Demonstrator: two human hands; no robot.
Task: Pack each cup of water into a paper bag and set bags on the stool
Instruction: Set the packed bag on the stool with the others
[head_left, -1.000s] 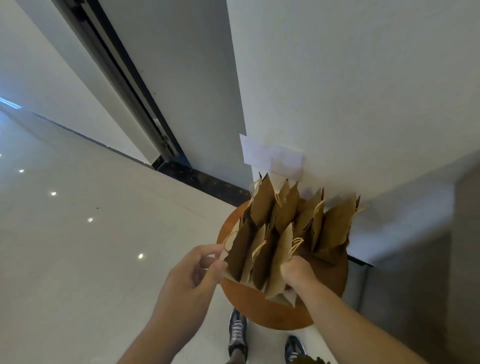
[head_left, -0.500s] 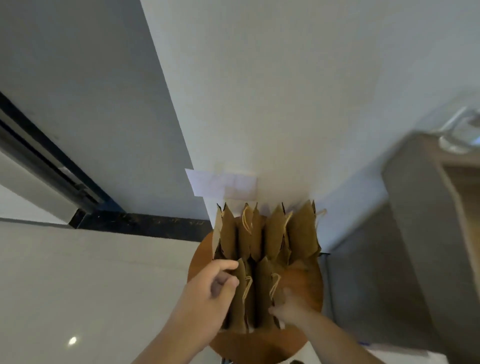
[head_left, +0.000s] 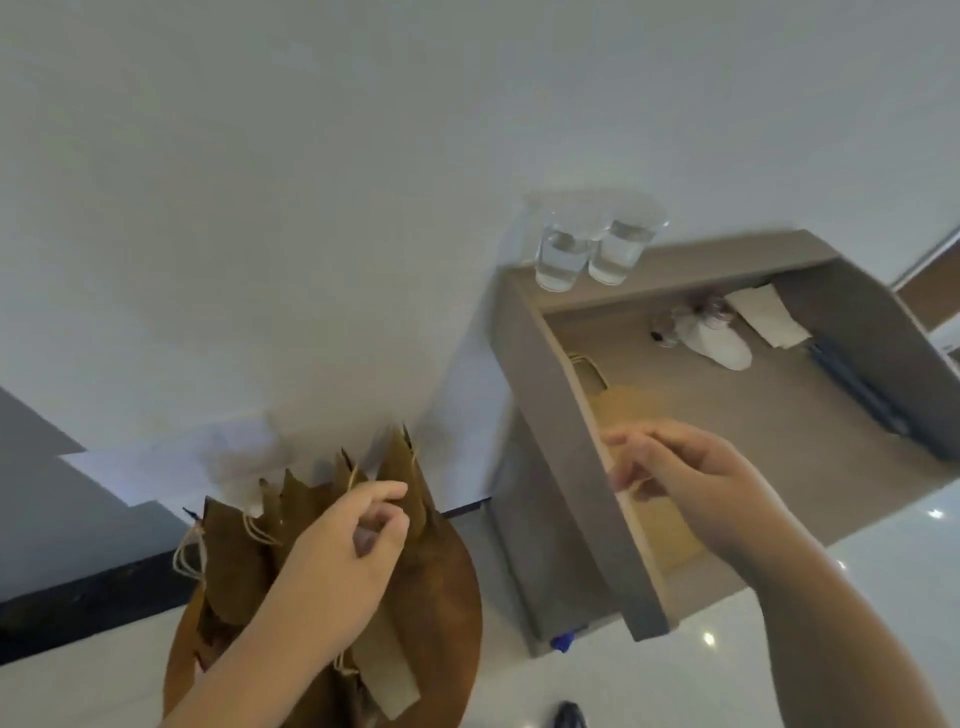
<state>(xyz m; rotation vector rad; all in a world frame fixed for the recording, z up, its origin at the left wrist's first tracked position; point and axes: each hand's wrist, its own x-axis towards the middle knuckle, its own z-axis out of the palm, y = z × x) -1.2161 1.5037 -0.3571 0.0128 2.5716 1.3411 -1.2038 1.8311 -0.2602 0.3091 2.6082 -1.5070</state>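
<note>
Brown paper bags (head_left: 244, 561) stand on the round stool (head_left: 447, 597). The left hand (head_left: 337, 561) touches one. Two cups of water (head_left: 587, 249) sit far right.

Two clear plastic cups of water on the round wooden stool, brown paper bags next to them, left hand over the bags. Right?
Not quite. In the head view the two clear plastic cups of water stand on the grey counter ledge, not on the round wooden stool. The brown paper bags are on the stool, under the left hand.

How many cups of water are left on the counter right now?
2. Left cup and right cup stand side by side on the counter ledge against the wall. A third rim seems to show behind them, too blurred to confirm.
</note>
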